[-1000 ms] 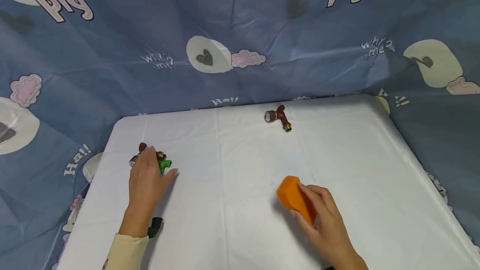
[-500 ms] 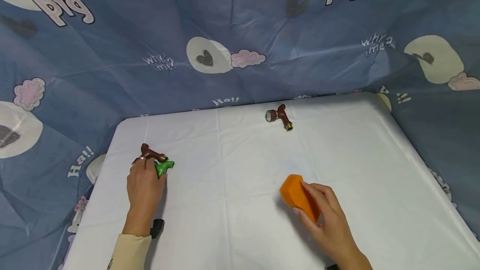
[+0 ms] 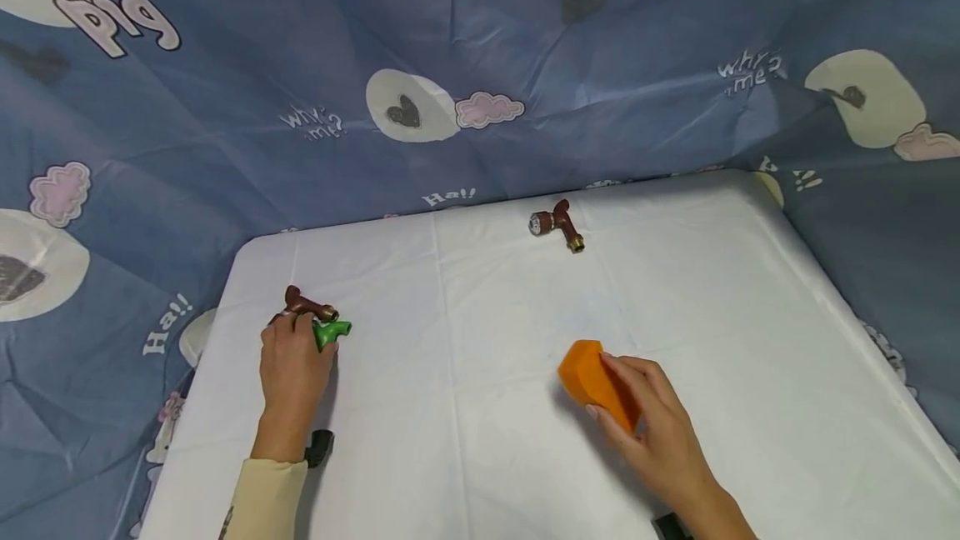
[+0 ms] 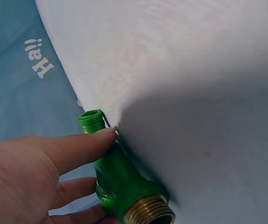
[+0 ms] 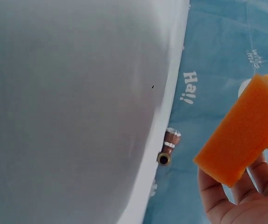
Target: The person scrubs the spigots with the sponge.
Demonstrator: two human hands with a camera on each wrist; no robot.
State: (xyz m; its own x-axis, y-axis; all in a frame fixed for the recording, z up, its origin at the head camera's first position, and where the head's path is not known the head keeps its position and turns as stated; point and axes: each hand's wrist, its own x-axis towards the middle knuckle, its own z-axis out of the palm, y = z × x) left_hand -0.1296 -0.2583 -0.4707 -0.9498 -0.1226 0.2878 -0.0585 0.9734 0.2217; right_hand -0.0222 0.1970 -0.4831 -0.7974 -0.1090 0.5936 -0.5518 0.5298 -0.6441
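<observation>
On the left of the table my left hand [image 3: 294, 367] grips a green tap [image 3: 332, 332] between thumb and fingers. The left wrist view shows that tap [image 4: 117, 175] with a threaded brass end and a ribbed green spout. Just beyond it in the head view lies a reddish-brown tap [image 3: 307, 304] with a brass tip, partly hidden by the hand. My right hand [image 3: 663, 432] holds an orange sponge [image 3: 592, 377] above the table, thumb on one side and fingers on the other. The right wrist view shows the block-shaped sponge [image 5: 241, 133] resting against the fingers.
Another reddish-brown tap [image 3: 558, 223], with a silver-faced knob, lies near the table's back edge. A white cloth [image 3: 495, 290] covers the table. Behind and at the sides hangs a blue printed curtain [image 3: 420, 15]. A black strap piece [image 3: 319, 447] sits at the left wrist.
The left hand, earlier spread over the taps with its thumb out, has drawn back slightly and closed round the green tap. The right hand keeps holding the sponge. The head view has shifted slightly.
</observation>
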